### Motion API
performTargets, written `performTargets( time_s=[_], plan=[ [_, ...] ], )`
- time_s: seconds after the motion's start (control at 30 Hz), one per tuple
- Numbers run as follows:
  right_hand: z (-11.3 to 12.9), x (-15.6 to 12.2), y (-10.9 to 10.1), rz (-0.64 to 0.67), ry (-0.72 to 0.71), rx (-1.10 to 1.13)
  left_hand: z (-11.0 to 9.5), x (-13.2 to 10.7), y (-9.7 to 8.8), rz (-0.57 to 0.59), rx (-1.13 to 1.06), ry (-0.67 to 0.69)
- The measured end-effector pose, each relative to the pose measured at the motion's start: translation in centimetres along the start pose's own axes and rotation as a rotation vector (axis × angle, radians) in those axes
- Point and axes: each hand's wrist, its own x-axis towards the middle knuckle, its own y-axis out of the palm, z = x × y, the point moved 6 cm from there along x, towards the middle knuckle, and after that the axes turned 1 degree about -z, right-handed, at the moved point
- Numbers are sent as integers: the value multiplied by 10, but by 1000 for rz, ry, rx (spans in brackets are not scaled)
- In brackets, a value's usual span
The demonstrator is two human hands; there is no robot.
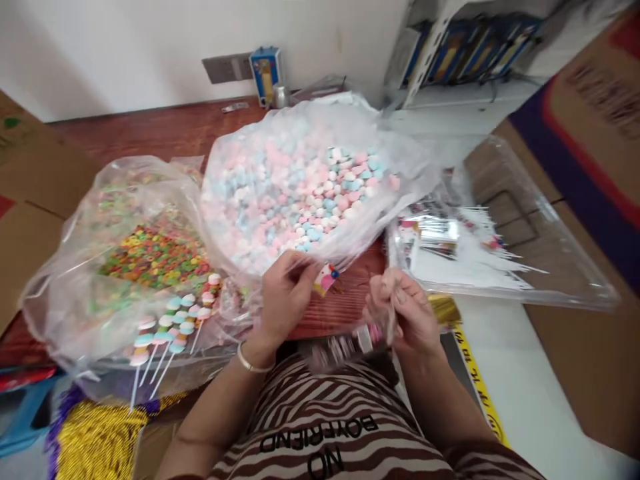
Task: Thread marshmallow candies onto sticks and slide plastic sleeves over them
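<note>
My left hand (285, 293) is closed on a clear printed wrapper (325, 277), pinching its edge just below the big plastic bag of pink, blue and white candies (300, 193). My right hand (405, 313) is closed too, fingers pinched around a thin stick or the wrapper's other end, which is blurred. A blurred strip of candy (345, 348) lies below both hands. Several finished candy skewers (170, 333) rest to the left.
A bag of small multicoloured candies (150, 257) sits at left. A clear tray (565, 267) with white sticks (490, 257) and printed wrappers stands at right. Cardboard boxes flank both sides. Gold twist ties (95, 443) lie at bottom left.
</note>
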Motion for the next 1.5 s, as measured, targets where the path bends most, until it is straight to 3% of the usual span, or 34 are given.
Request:
performTargets(
  time_s=[0.07, 0.13, 0.17, 0.23, 0.33, 0.37, 0.43, 0.47, 0.5, 0.53, 0.6, 0.7, 0.8, 1.0, 1.13, 1.37, 1.5],
  plan=[
    [16, -16, -2, 5, -58, 0, -18, 28, 65, 237, -43, 68],
    [28, -26, -12, -86, -112, -61, -27, 45, 126, 475, -24, 88],
    [34, -28, -20, -174, -141, -94, -29, 50, 147, 545, 16, 99],
    [44, -29, -38, -389, -194, -125, -26, 52, 156, 482, -2, 116],
    [51, -21, -56, -599, -269, -89, -8, 33, 114, 335, -145, 35],
    [50, -17, -57, -612, -290, -90, 1, 20, 98, 371, -155, -31],
    [40, -7, -49, -564, -299, -149, 16, -15, 80, 625, -246, -228],
    [33, -3, -41, -517, -290, -204, 19, -33, 74, 719, -380, -339],
    [24, 1, -33, -466, -278, -272, 19, -46, 68, 743, -528, -412],
    [15, 3, -23, -420, -272, -349, 17, -52, 62, 686, -663, -443],
    [0, 4, -5, -331, -279, -493, 16, -50, 45, 388, -813, -416],
    [-21, 6, 19, -148, -236, -571, 20, -42, 10, -83, -746, -340],
    [-41, 9, 36, 21, -103, -521, 31, -44, -15, -274, -668, -364],
    [-66, 16, 45, 61, -11, -685, 56, -53, -45, -428, -610, -319],
    [-77, 23, 54, 98, -14, -743, 65, -56, -56, -474, -637, -369],
    [-86, 28, 68, 147, -47, -758, 66, -64, -68, -309, -667, -464],
    [-89, 27, 75, 236, 5, -635, 80, -66, -77, -388, -771, -517]
  ],
)
